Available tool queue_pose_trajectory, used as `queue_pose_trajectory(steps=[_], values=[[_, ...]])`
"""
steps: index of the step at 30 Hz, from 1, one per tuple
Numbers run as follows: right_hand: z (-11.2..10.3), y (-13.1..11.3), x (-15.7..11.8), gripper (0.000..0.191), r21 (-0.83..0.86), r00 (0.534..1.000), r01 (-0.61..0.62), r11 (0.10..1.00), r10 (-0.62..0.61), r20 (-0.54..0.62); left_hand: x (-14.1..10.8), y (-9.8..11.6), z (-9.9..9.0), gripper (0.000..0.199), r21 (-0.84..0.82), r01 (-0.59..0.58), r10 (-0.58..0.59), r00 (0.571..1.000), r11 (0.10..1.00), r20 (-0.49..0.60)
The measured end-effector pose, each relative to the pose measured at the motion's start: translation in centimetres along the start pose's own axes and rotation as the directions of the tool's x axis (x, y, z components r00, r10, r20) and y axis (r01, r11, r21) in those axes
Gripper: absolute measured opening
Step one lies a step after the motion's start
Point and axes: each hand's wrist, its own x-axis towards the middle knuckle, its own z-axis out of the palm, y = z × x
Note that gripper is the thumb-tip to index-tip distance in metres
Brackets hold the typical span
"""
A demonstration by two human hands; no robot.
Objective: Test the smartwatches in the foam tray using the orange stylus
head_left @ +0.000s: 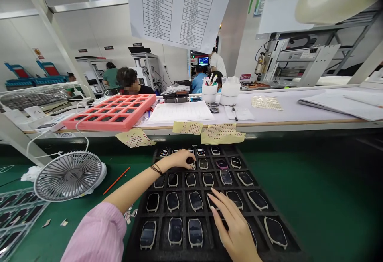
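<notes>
A black foam tray (185,213) with many compartments lies on the green mat, holding watch bodies with dark screens, such as the watch (195,232) in the front row. My left hand (183,159) reaches over the second row from the back, its fingers closed around a small watch (190,161) there. Over the front right part of the tray my right hand (233,226) hovers with fingers spread, covering some watches beneath. Several watches in the back row, like the watch (200,151), show lit screens. A purple-rimmed watch (222,164) lies right of my left hand.
At the left a grey fan (70,176) stands near a red stick (116,180) and paper scraps. A shelf edge (269,126) crosses behind the tray, bearing a pink tray (131,122), papers and white cups. Other people are in the background.
</notes>
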Motion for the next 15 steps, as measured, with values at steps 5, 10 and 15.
queue_pose_trajectory(steps=[5, 10, 15], values=[[0.1, 0.0, -0.1, 0.034, 0.008, 1.0, 0.03, 1.0, -0.03, 0.01, 1.2, 1.3, 1.2, 0.032, 0.026, 0.022, -0.024, 0.999, 0.999, 0.047], [0.2, 0.0, -0.2, 0.031, 0.006, 0.999, 0.051, 0.999, -0.051, -0.006, -2.4, 1.6, -1.3, 0.032, 0.046, 0.097, -0.096, 0.995, 0.994, -0.042], [0.3, -0.1, 0.0, 0.029, 0.034, 0.997, 0.078, 0.996, -0.077, -0.025, -9.3, 1.3, -4.0, 0.034, 0.056, 0.179, -0.178, 0.984, 0.982, -0.024]])
